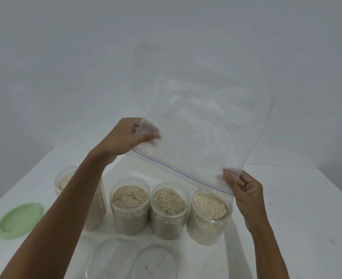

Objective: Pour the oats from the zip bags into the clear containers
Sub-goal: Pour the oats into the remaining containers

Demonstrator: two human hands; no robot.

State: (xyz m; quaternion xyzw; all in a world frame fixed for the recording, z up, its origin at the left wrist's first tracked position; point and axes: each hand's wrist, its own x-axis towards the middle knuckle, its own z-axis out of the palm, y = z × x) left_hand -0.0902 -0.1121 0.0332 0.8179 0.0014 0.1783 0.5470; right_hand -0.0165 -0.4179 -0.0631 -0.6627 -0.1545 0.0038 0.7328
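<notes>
White tabletop (286, 208), set against a plain pale wall (65, 57).

Item: zip bag (202, 127), clear plastic, held up in the air above the containers with its blue zip line (178, 174) at the lower edge, running down from left to right. No oats show inside it; the film is blurred in places.

Item: left hand (125, 137), pinching the bag's left corner just above the zip line, thumb on the near face.

Item: right hand (244, 188), pinching the bag's right corner at the zip line, other fingers curled.

Item: clear containers, four, in a row on the table, all open and filled with oats. Far-left container (99, 200), partly hidden by the left forearm. Second container (129, 204). Third container (169, 208). Right container (210, 214), directly below the zip line's lower end.

Item: green lid (20, 220), flat on the table, left of the row.

Item: two clear lids (109, 258) (156, 262), flat on the near table, side by side, in front of the row.
</notes>
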